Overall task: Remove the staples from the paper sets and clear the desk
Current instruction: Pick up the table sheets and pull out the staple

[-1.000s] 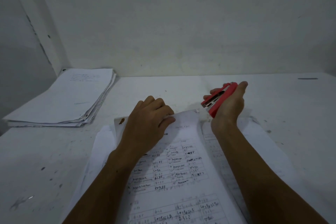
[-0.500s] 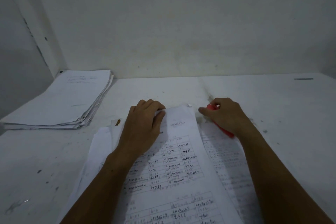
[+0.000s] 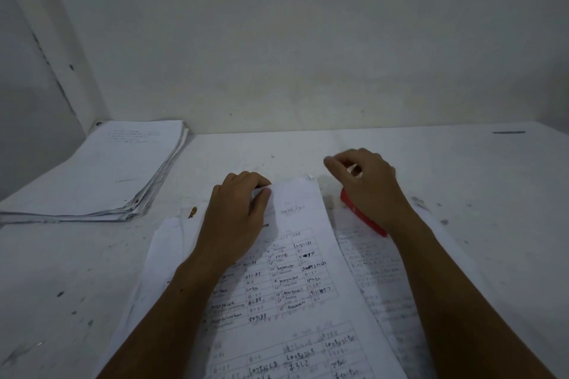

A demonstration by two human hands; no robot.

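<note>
- Closest to the camera, bottom centre of the frame, the top worksheet lies face up with its table of handwritten entries, and more loose sheets fan out under it to the left and right.
- Just above that, centre frame, the left hand lies palm down on the worksheet's upper left corner, its fingers curled at the sheet's top edge and the thumb pressing the paper against them, so it looks like a pinch on that corner.
- To its right, the right hand is knuckles up, forearm running in from the lower right; its fingers are curled, the fingertips meeting at something small and pale. What that is, I cannot tell.
- Under that palm, the red stapler sits on the white desk, touching the edge of the right-hand sheets; whether the hand actually grips it, I cannot tell.
- A small brown speck lies on the paper left of the left hand.
- Farther back, upper left, a thick paper stack rests against the wall corner.
- My read: the job is part way along. This set seems to be coming apart now, and the desk is far from cleared.
</note>
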